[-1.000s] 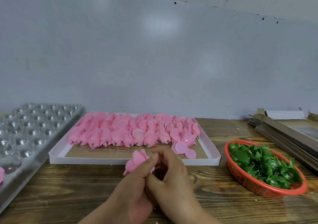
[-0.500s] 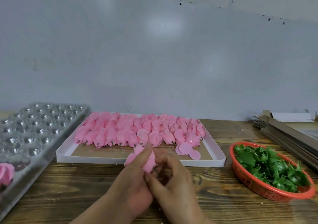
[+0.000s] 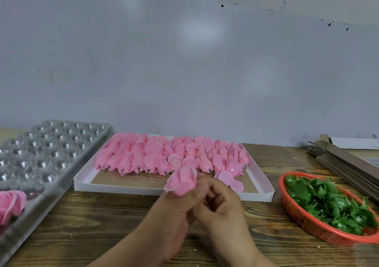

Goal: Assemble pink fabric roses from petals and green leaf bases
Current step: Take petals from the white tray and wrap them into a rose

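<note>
A pink fabric rose bud (image 3: 181, 181) sticks up from my left hand (image 3: 176, 211), which is closed around its lower part. My right hand (image 3: 222, 207) presses against the left, fingers curled at the bud's base; what they pinch is hidden. Behind them a shallow white tray (image 3: 82, 181) holds rows of pink petal buds (image 3: 164, 154) and a loose flat petal (image 3: 230, 179). An orange oval basket (image 3: 307, 224) of green leaf bases (image 3: 328, 203) sits at the right. One finished pink rose (image 3: 10, 204) rests in the clear blister tray at the left.
A clear plastic blister tray (image 3: 47, 150) with many round cups lies along the left side. Flat cardboard sheets (image 3: 344, 164) are stacked at the far right. The wooden table (image 3: 92, 232) runs under everything, and a grey wall stands close behind.
Both hands have stayed together at the table's front while the bud turned more upright in my left hand. The view shifted left, bringing the finished rose into sight.
</note>
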The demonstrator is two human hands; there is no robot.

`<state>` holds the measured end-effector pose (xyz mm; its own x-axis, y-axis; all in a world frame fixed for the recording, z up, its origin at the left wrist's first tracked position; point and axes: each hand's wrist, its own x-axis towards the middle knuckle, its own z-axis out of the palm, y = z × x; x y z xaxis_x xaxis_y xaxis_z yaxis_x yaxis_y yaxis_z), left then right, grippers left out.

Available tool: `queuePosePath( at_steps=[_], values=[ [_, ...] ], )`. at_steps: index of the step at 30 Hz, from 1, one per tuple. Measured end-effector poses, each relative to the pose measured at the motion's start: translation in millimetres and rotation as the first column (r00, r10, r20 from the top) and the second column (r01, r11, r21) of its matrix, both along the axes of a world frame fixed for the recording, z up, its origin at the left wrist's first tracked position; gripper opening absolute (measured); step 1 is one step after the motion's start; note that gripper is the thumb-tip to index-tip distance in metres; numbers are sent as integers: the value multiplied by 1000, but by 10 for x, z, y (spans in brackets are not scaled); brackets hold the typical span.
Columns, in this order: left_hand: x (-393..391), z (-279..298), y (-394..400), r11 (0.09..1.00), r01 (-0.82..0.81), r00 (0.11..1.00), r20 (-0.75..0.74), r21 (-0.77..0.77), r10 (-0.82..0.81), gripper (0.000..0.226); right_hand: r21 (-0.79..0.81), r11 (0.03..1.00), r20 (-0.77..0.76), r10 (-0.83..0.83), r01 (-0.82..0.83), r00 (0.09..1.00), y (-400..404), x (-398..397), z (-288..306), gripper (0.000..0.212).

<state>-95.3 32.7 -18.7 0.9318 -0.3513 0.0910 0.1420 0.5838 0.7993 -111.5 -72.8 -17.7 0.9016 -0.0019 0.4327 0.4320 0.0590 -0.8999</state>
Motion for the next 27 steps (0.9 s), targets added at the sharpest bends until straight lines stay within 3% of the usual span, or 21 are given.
queuePosePath(
  at_steps=[3, 6, 8, 12, 15, 18, 22, 25, 27],
  values=[
    [46, -9, 64, 991, 18, 988, 149, 130, -38, 40, 133, 980, -93, 163, -150, 982, -23, 16, 7, 21],
    [80, 2, 128, 974, 54, 971, 217, 219, -102, 55, 255, 931, -165, 308, -261, 937, -40, 17, 34, 38],
    [88, 23, 156, 965, 55, 969, 217, 258, -113, 59, 324, 886, -205, 409, -332, 889, -36, 17, 65, 40],
    [89, 27, 151, 979, 85, 989, 103, 186, -106, 71, 411, 822, -228, 511, -394, 828, -56, 17, 74, 13],
    [78, 46, 121, 985, 76, 997, -5, 152, -76, 61, 335, 874, -223, 436, -351, 872, -14, 12, 25, 19],
    [42, 59, 71, 996, 20, 992, -128, 83, -9, 47, 98, 975, -158, 215, -202, 964, 52, 6, -62, 32],
    [-6, 53, 12, 999, -13, 989, -146, 49, 21, 54, -162, 987, -34, -25, 19, 999, -3, 11, -103, 21],
    [-14, 61, 21, 995, 0, 994, -106, 99, 11, 60, -183, 983, -49, -33, 23, 998, -13, 2, -76, 3],
    [-16, 79, 64, 986, 36, 997, -68, 164, -25, 57, -62, 995, -170, 62, -74, 984, 10, -6, -43, 11]
  ],
)
